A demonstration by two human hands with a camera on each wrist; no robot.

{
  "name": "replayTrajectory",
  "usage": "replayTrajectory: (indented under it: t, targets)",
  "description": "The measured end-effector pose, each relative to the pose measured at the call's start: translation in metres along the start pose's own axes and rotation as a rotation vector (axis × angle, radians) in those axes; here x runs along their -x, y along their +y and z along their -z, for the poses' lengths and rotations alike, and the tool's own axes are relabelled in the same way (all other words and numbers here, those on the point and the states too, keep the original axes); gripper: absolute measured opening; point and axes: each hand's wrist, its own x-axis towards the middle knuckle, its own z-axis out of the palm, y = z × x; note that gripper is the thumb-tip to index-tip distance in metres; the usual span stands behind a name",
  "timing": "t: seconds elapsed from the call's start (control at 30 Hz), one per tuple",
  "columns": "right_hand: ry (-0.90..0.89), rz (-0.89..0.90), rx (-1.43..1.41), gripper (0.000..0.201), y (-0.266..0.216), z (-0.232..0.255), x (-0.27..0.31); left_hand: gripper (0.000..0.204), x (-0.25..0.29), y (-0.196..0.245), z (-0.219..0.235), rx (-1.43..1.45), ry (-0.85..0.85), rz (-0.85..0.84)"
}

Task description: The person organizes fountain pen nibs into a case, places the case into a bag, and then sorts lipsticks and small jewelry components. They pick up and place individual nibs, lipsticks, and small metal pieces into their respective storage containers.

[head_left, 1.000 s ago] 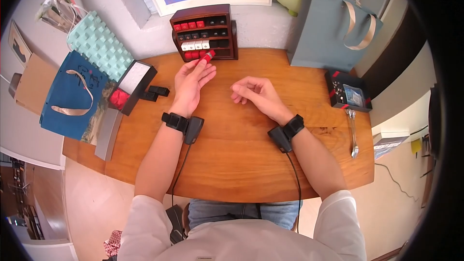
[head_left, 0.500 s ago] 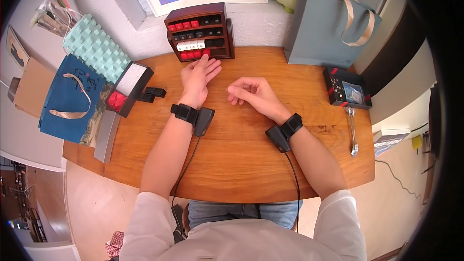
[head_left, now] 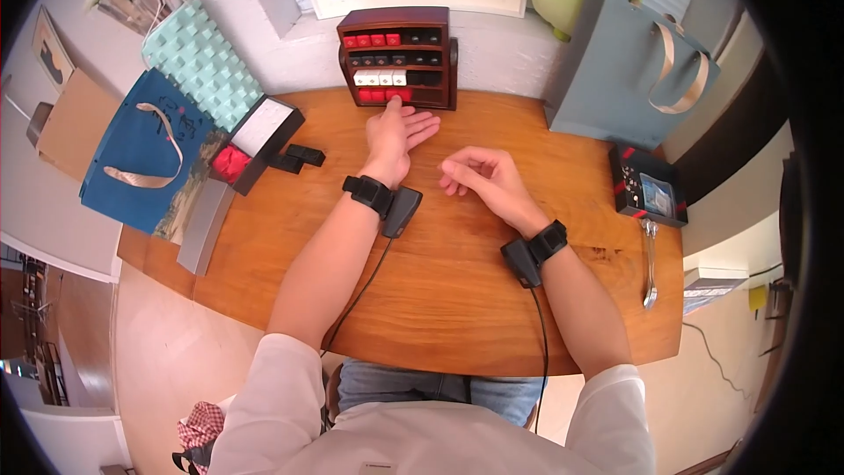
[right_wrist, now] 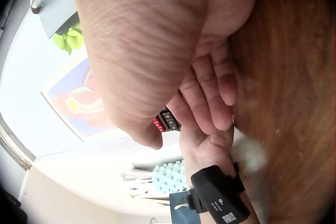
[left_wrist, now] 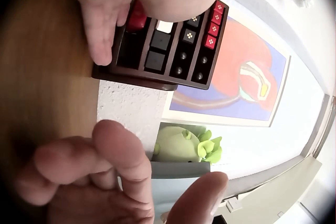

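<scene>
A dark wooden rack (head_left: 400, 19) stands at the back of the table with rows of small square-ended red, black and white tubes. My left hand (head_left: 392, 136) is at its lowest shelf, palm up and fingers stretched out. Its thumb presses against a red tube (head_left: 401, 95) at the right end of the red row. From the left wrist, a red tube (left_wrist: 137, 18) shows deep in that shelf, partly hidden by the hand. My right hand (head_left: 488, 180) hovers over the table to the right, fingers loosely curled and holding nothing.
At left are a blue gift bag (head_left: 132, 145), a textured teal bag (head_left: 198, 62), a black box (head_left: 286, 127) with red cloth and two small black blocks (head_left: 294, 158). At right stand a grey-blue paper bag (head_left: 607, 70), a black box (head_left: 626, 198) with red ribbon and metal utensils (head_left: 650, 264).
My left hand has carried the red tube forward from before the rack into its lowest shelf, and its fingers have come away. The right hand keeps its pose; the head view has shifted.
</scene>
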Motion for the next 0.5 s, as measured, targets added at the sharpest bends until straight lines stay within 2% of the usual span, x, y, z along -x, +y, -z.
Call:
replayTrajectory:
  t: [0.17, 0.3, 0.5]
  targets:
    - [-0.008, 0.008, 0.017, 0.029, 0.002, 0.002, 0.000, 0.045, -0.002, 0.006, -0.006, -0.041, -0.057, -0.020]
    - [-0.006, 0.017, 0.018, 0.027, 0.001, 0.001, 0.000, 0.043, -0.010, 0.004, -0.005, 0.092, -0.069, 0.008]
    - [-0.005, 0.020, 0.020, 0.023, 0.004, 0.002, -0.001, 0.039, 0.011, 0.010, -0.002, 0.071, -0.086, 0.048]
